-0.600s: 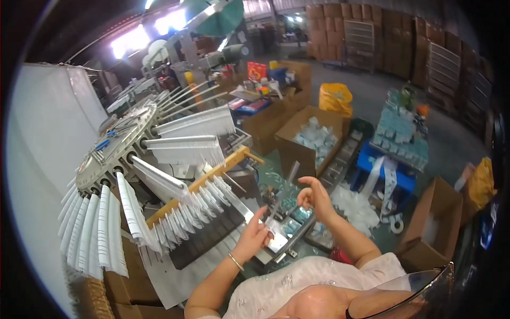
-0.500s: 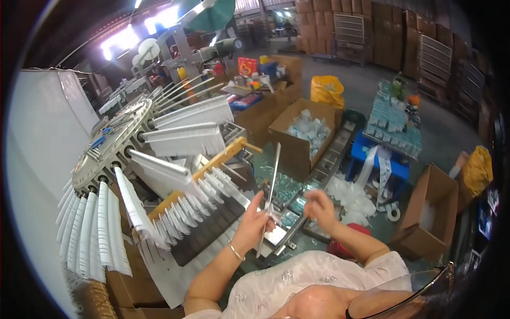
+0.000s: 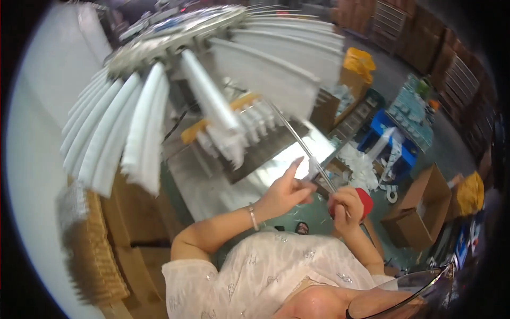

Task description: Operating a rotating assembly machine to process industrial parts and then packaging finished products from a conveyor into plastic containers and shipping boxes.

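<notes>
Swung over into my right hand [image 3: 346, 206] since the earlier frame: the metal rod [image 3: 296, 136], which stood by my left hand [image 3: 287, 192] before; it's now in front of me, slanting over the bright worktop [image 3: 284, 166]. My right fingers are curled shut round its near end; on the left, index is stretched out beside the rod, the rest loosely bent, nothing visibly pinched; can't tell if the fingertip touches. For steadying it well, I'd say grip the near end firmly and keep the left finger light; long axis runs from my right hand up and leftward, far end pointing away from me; past it hang white sleeves [image 3: 209, 93] and a yellow bar [image 3: 195, 131]; red container [image 3: 365, 202] sits right behind my right hand.
</notes>
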The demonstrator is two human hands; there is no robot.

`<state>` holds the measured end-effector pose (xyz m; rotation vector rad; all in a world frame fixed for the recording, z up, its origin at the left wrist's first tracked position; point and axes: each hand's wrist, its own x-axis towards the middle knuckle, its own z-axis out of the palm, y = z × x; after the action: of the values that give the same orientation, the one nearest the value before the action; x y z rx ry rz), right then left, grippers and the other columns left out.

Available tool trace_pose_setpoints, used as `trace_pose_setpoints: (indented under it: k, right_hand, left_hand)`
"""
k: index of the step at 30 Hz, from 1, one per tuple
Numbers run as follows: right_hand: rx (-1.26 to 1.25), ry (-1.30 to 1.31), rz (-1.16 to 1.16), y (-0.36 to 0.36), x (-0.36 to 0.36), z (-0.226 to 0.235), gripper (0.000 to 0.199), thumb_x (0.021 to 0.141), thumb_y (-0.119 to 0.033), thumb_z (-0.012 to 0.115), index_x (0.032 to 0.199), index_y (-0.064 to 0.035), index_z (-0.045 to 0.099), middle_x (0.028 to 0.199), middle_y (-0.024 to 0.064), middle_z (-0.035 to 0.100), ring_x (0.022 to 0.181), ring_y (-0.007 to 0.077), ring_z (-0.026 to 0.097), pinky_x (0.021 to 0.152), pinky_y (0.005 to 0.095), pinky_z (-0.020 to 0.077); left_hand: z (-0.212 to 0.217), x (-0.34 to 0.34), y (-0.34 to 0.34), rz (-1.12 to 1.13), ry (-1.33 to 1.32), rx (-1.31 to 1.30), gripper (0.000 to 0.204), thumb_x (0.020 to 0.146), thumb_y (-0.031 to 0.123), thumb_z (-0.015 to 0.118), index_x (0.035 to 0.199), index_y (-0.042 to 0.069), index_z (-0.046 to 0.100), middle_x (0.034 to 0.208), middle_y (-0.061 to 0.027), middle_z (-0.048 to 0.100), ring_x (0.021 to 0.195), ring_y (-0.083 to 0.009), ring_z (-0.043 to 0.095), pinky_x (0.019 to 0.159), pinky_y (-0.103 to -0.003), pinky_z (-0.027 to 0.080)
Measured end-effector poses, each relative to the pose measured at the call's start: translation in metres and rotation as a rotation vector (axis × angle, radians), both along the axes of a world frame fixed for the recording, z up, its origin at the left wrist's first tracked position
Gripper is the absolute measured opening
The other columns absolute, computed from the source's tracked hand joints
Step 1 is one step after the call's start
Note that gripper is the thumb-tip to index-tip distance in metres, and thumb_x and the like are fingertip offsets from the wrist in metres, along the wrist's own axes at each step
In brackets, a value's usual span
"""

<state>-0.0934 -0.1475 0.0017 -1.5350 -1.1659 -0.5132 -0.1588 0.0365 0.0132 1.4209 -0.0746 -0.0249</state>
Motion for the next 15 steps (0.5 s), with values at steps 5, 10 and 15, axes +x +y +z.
trace_pose_setpoints:
  k: [5, 10, 15]
  right_hand:
    - [-0.112, -0.018, 0.327, -0.004, -0.036, 0.031, 0.022, 0.067, 0.004, 0.049, 0.088, 0.0025, 0.056, 0.069, 0.0112, 0.056, 0.054, 0.0195, 0.053, 0.051, 0.0271, 0.0432]
    - [-0.231, -0.182, 0.374, 0.011, -0.055, 0.056, 0.021, 0.066, 0.001, 0.054, 0.086, 0.0043, 0.057, 0.070, 0.0107, 0.057, 0.053, 0.0204, 0.054, 0.048, 0.0282, 0.0440]
    - [-0.303, -0.307, 0.276, 0.038, -0.080, 0.086, 0.023, 0.064, -0.001, 0.058, 0.087, 0.0026, 0.057, 0.071, 0.0115, 0.056, 0.057, 0.0223, 0.055, 0.050, 0.0296, 0.0446]
  left_hand:
    - [-0.037, -0.081, 0.085, 0.546, 0.012, 0.079, 0.022, 0.082, 0.006, 0.046, 0.103, 0.003, 0.044, 0.069, -0.0052, 0.054, 0.054, -0.0096, 0.051, 0.048, -0.022, 0.042]
    - [-0.051, -0.073, 0.173, 0.897, -0.136, -0.139, 0.028, 0.080, 0.007, 0.040, 0.107, 0.001, 0.044, 0.062, -0.0010, 0.044, 0.047, -0.0062, 0.041, 0.041, -0.017, 0.032]
    - [-0.055, -0.044, 0.196, 0.776, -0.106, -0.346, 0.024, 0.081, 0.009, 0.039, 0.102, 0.005, 0.051, 0.065, -0.0019, 0.049, 0.046, -0.0069, 0.041, 0.038, -0.019, 0.030]
